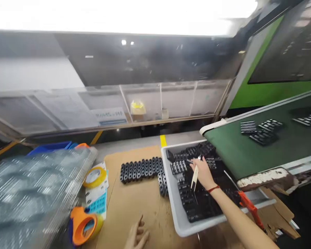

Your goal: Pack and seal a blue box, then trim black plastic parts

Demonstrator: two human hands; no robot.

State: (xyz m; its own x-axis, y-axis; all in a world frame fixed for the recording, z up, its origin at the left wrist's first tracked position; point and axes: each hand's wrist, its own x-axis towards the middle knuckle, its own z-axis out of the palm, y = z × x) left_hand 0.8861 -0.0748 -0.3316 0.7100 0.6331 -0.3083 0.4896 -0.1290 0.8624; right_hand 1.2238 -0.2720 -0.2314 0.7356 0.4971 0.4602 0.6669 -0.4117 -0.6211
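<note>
My right hand [203, 173], a red band at its wrist, is over a grey plastic tray [172, 207]. It is closed on a hand tool with pale handles [195, 178], seemingly pliers or cutters; blur hides the exact kind. Black plastic parts [191, 204] fill the tray beneath the hand. Low in the picture, my left hand [137, 236] hovers over a cardboard sheet [134, 204], fingers apart and holding nothing. Black ring-topped parts [141, 169] stand in rows on the cardboard, with a smaller group [162, 184] against the tray's left side.
A green conveyor belt [248, 155] carrying black parts runs along the right. By the tray lies a red-handled tool [251, 207]. To the left are stacked clear plastic trays [36, 193], a yellow tape roll [95, 177] and an orange tape dispenser [83, 226].
</note>
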